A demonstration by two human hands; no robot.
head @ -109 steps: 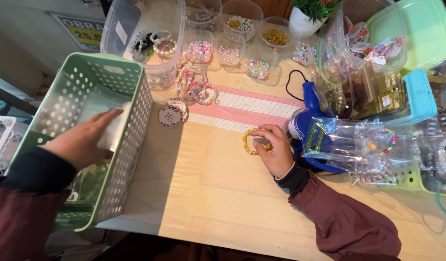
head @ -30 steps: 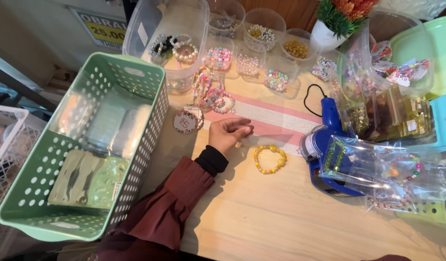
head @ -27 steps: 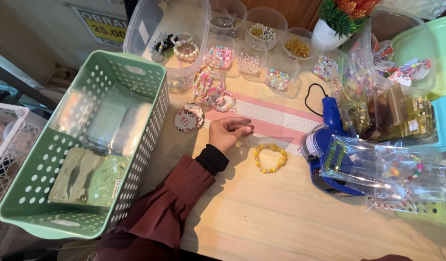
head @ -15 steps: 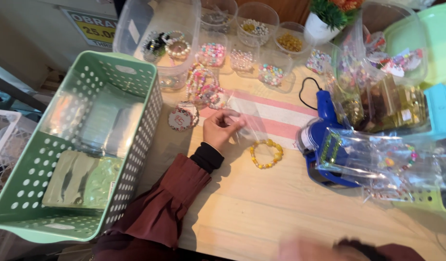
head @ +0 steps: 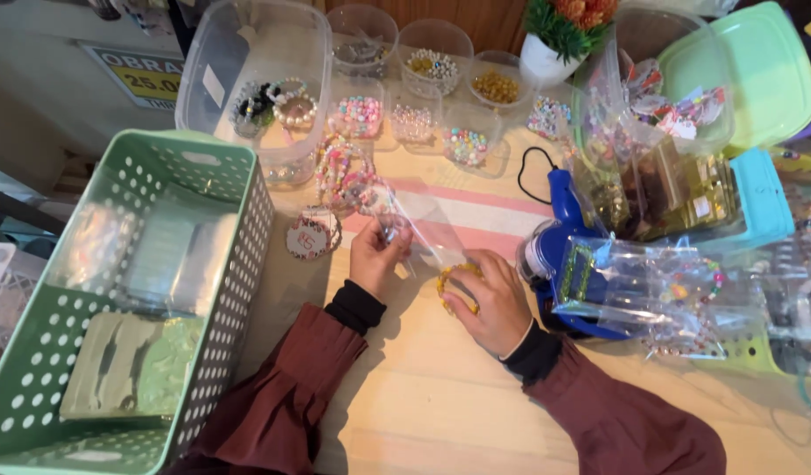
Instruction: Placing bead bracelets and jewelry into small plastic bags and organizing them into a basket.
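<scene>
The left hand [head: 376,257] holds a small clear plastic bag [head: 423,230] by its upper left corner, with the fingers pressed together in a pinch on the film, so that the bag lies slanted over the pink striped cloth [head: 489,215]. The right hand [head: 489,299] rests on the table [head: 423,396] just right of the bag's lower end, and its curled fingers grip a yellow bead bracelet [head: 449,286], which touches the mouth of the bag. To do this well, I judge that the left hand should keep the bag's mouth lifted and stretched, and that the right hand should slide the bracelet in flat and not folded, because thin film can easily close on itself. Beyond the bag, towards the far edge of the table, stand clear cups with beads [head: 467,145] and a loose pile of bracelets [head: 344,171], which is very near to the left hand. Left of the bag stands a green perforated basket [head: 238,264], and its wall is close beside the left forearm. Right of the bag sits a blue tool [head: 563,255] with filled clear bags over it, near the right hand. So the room at both sides is narrow; the bare wood of the table on the near side of the bag is the open space for moving the arms.
</scene>
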